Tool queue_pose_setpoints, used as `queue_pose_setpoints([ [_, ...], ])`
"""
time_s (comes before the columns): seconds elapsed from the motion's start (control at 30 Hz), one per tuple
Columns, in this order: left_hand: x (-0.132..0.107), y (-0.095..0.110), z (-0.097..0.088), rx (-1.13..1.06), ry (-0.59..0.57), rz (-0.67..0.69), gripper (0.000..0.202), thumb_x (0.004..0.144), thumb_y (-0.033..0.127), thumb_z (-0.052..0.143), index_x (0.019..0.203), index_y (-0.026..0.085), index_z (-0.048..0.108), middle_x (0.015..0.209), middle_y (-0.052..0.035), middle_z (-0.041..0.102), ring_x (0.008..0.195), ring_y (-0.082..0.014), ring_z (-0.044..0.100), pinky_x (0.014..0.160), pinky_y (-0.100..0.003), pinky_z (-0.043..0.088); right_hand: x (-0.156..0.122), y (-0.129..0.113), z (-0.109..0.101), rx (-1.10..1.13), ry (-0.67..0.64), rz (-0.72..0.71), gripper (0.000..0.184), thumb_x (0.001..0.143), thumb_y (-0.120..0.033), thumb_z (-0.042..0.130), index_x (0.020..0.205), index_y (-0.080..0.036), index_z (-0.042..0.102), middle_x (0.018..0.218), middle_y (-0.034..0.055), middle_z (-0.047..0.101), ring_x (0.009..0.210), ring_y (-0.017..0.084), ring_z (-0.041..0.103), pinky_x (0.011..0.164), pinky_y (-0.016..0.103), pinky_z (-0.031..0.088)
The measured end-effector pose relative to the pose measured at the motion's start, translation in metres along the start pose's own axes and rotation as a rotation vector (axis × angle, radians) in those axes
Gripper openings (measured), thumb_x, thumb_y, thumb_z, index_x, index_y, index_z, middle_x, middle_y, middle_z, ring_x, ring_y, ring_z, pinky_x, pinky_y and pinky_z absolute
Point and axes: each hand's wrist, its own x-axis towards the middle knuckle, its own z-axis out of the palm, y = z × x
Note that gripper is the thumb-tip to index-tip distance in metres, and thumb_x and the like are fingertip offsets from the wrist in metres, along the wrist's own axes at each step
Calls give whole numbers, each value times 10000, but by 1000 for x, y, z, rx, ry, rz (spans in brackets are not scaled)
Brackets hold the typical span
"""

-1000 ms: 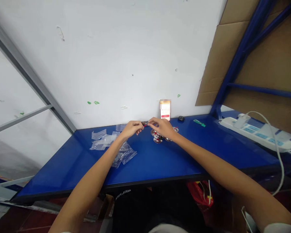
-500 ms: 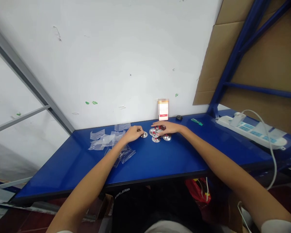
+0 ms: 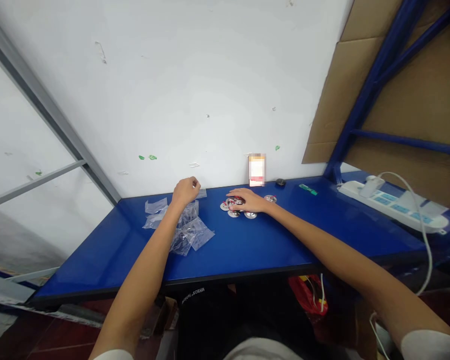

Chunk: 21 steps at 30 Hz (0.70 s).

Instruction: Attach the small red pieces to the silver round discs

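Observation:
My left hand [image 3: 186,191] is raised at the back of the table over a spread of clear plastic bags [image 3: 198,233]. Its fingers are curled in, and I cannot make out whether anything is between them. Palm down, my right hand [image 3: 248,200] lies with stretched fingers over a cluster of round silvery metal discs [image 3: 233,213] with red parts. Thumb and fingers reach around some of these discs, and the hand partly hides them. Just beyond the right wrist lies another disc [image 3: 270,198], apart from the cluster.
A phone [image 3: 257,171] leans on the white wall behind the discs. Farther right on the blue table [image 3: 232,250] are a small black round item [image 3: 281,183], a green item [image 3: 308,189] and a white power strip [image 3: 393,205] with a cable. A blue metal frame [image 3: 360,107] rises at the right.
My left hand has let go of the disc at the left and moved up and left over the bags. My right hand and the cluster have shifted left; one disc now shows right of it.

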Motion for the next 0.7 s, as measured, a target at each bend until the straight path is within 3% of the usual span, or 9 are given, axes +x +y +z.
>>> queue_pose_setpoints([
  [0.1, 0, -19, 7, 223, -101, -86, 463, 998, 407, 467, 1230, 104, 730, 1228, -230, 742, 1206, -386, 643, 993, -437, 500, -2, -2, -6, -43, 58, -42, 598, 965, -697, 603, 1427, -323, 676, 1483, 74, 649, 1417, 346, 534, 1202, 561, 370],
  [0.2, -1, -36, 18, 316, -179, -246, 578, 1007, 469, 453, 1303, 23, 671, 1247, -303, 711, 1225, -421, 642, 999, -463, 498, -5, -6, -15, -108, 134, -71, 523, 1013, -658, 545, 1358, -304, 714, 1411, 82, 689, 1334, 339, 584, 1159, 554, 401],
  [0.37, 4, -55, 20, 199, -242, -335, 370, 912, 390, 592, 1095, 136, 789, 1181, -247, 760, 1148, -384, 707, 917, -406, 541, -8, -13, -24, -236, 243, -131, 436, 1024, -559, 571, 1275, -246, 740, 1258, 115, 741, 1197, 335, 629, 1098, 537, 440],
  [0.47, 8, -57, 17, 170, -181, -315, 336, 914, 346, 560, 1065, 169, 803, 1162, -215, 778, 1126, -349, 721, 919, -385, 542, -8, -17, -24, -269, 286, -145, 383, 1021, -478, 581, 1264, -225, 736, 1216, 127, 746, 1164, 337, 633, 1079, 535, 449],
  [0.53, 9, -55, 19, 159, -142, -292, 363, 926, 407, 551, 1022, 163, 801, 1106, -221, 786, 1099, -345, 727, 904, -377, 543, -7, -21, -23, -270, 304, -152, 371, 1018, -442, 582, 1273, -216, 728, 1210, 130, 744, 1158, 335, 631, 1079, 531, 450],
  [0.63, 8, -50, 26, 107, -200, -245, 456, 897, 575, 584, 824, 166, 773, 937, -227, 784, 1005, -358, 740, 837, -372, 544, -6, -28, -21, -252, 305, -154, 362, 1013, -418, 581, 1279, -219, 726, 1202, 126, 745, 1157, 332, 629, 1087, 529, 449],
  [0.7, 6, -47, 34, 33, -221, -207, 439, 857, 602, 633, 743, 190, 735, 881, -199, 781, 954, -343, 742, 802, -357, 534, -5, -31, -20, -240, 295, -146, 356, 1009, -409, 582, 1274, -226, 731, 1194, 124, 746, 1158, 334, 628, 1090, 535, 447],
])
